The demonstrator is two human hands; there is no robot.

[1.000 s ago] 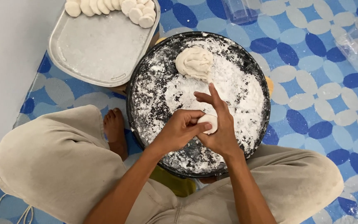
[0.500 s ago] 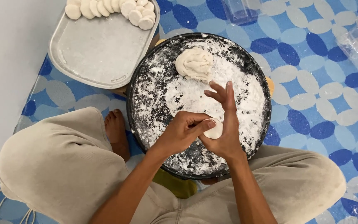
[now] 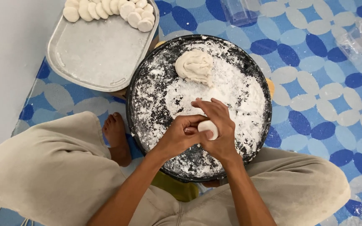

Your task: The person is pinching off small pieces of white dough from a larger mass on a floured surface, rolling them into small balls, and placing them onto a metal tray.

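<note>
Just above the near half of a round black metal pan dusted with white flour (image 3: pixel 156 104), both hands met around a small smooth white piece of dough (image 3: pixel 208 127). The right hand (image 3: pixel 218 129) cupped the piece from the far side, its fingers curled over the top, while the left hand (image 3: pixel 181 136) closed in from the near left, its fingers folded tightly against the dough. Only a little of the piece showed between them, so it was held snugly by both hands rather than resting on the flour.

At the far edge of the pan lay a larger, twisted lump of pale dough (image 3: pixel 194 67), well apart from the hands. Beyond the pan's left rim stood a rectangular grey metal tray with rounded corners (image 3: pixel 97 54), and a row of flat round white dough discs (image 3: pixel 109 9) lined its far end. The person sat cross-legged in beige trousers (image 3: pixel 42 167) on a blue-and-white patterned mat (image 3: pixel 315 83), one bare foot (image 3: pixel 116 136) just beside the pan.
</note>
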